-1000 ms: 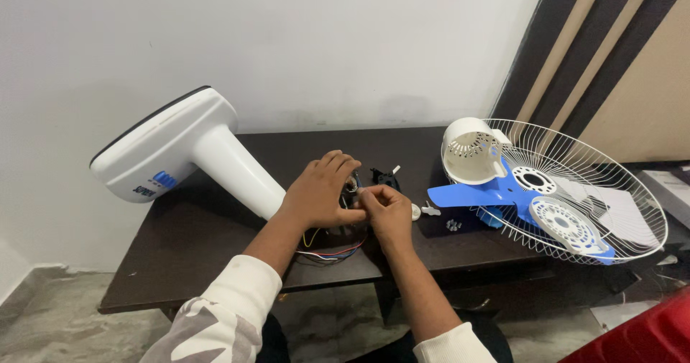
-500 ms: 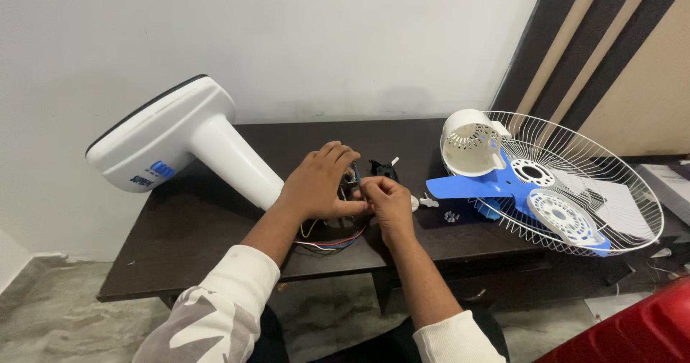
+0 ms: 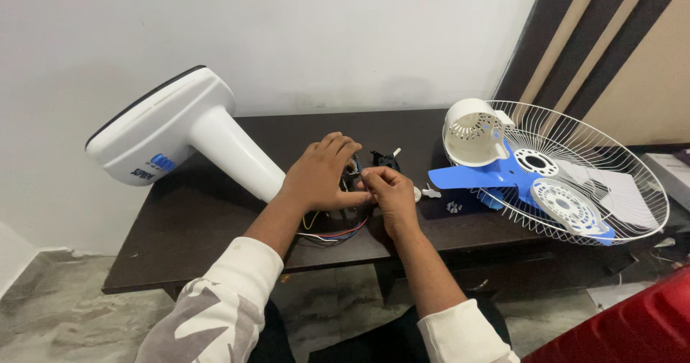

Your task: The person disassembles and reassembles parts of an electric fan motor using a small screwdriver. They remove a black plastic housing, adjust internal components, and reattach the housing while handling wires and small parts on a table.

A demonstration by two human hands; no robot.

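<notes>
With blue blades (image 3: 496, 176) and wire guard (image 3: 611, 183) already off at 3 o'clock, left hand (image 3: 320, 176) grips the fan motor (image 3: 356, 190) while right hand (image 3: 388, 190) pinches its wiring on the worktop (image 3: 201, 226).

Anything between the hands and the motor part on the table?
Nothing visible. The left hand already rests on the dark motor assembly, and the right hand pinches at it from the other side. Loose coloured wires trail below, not blocking.
</notes>
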